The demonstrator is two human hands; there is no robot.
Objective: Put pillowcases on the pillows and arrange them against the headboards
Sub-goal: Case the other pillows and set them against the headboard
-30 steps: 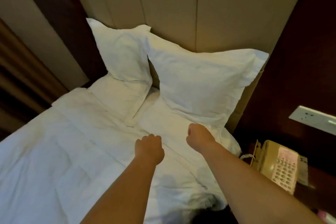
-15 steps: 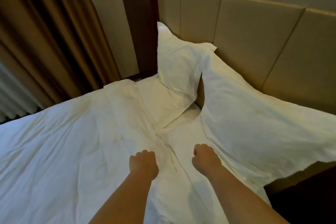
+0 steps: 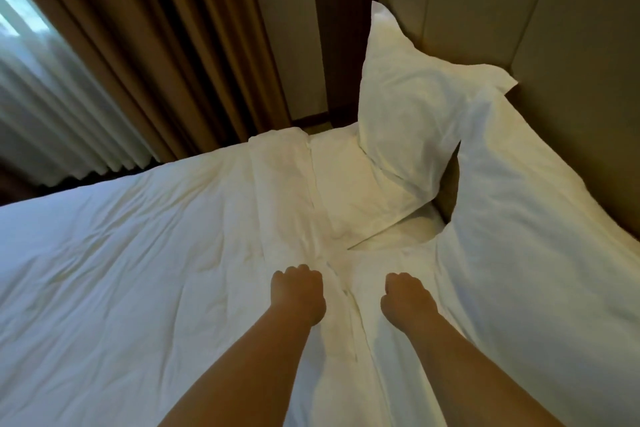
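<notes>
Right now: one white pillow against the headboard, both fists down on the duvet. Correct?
Not one: the head view shows two white pillows against the headboard, a far pillow and a near pillow. Left hand and right hand are fists down on the duvet.

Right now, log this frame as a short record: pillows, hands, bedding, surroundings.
far pillow: white case on, propped upright against headboard
near pillow: white case on, leaning on headboard
left hand: fist above duvet, nothing seen in grip
right hand: fist above duvet, nothing seen in grip
surroundings: brown curtain beyond the bed
</notes>
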